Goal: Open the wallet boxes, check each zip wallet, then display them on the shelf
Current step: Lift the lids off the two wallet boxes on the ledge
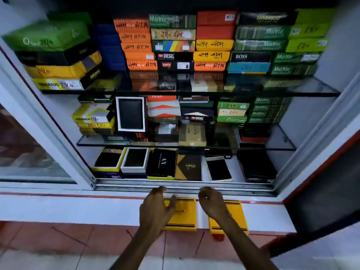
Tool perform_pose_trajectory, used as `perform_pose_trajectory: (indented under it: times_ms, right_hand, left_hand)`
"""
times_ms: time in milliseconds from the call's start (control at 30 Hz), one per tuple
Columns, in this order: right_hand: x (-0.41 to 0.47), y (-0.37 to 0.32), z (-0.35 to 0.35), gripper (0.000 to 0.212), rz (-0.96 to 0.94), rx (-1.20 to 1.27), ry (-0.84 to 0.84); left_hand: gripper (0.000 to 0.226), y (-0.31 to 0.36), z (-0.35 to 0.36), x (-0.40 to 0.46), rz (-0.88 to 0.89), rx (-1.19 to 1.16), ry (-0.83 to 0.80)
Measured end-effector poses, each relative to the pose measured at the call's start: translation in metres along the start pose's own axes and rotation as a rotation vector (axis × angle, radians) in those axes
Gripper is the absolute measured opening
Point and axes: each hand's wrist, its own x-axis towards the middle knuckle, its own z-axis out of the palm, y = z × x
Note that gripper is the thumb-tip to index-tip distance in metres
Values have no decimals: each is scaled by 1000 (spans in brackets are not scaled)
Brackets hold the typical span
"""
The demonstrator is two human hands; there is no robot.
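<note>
Where the white ledge (97, 209) fronts an open display cabinet (58, 121): two glass shelves (311, 88) above it, stacked with many boxes. On the ledge, two yellow wallet boxes (185, 213), closed, side by side. Over them, left hand (155, 207) with fingers spread, right hand (211, 203) loosely curled, gripping nothing.

Two boxes side by side on the ledge (97, 208) before your cabinet, left box (183, 215), right box (236, 213), stacked boxes on shelves (321, 88) behind.

Bare white ledge (78, 209) left of yellow boxes (183, 213) (bottom shelf (239, 170) crowded)
</note>
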Motion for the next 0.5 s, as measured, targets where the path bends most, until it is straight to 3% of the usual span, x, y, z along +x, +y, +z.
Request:
perform_pose_trajectory:
  times_ms: [200,333,500]
  right_hand:
    - [10,12,26,47,379,139,-289]
    - [26,20,34,66,518,446,-325]
    - [28,26,29,73,625,736,-401]
  left_hand:
    - [72,-16,45,-1,-176,-17,-321]
    - [90,-15,60,2,-221,-44,-386]
    - [121,-1,68,-3,-316,-19,-378]
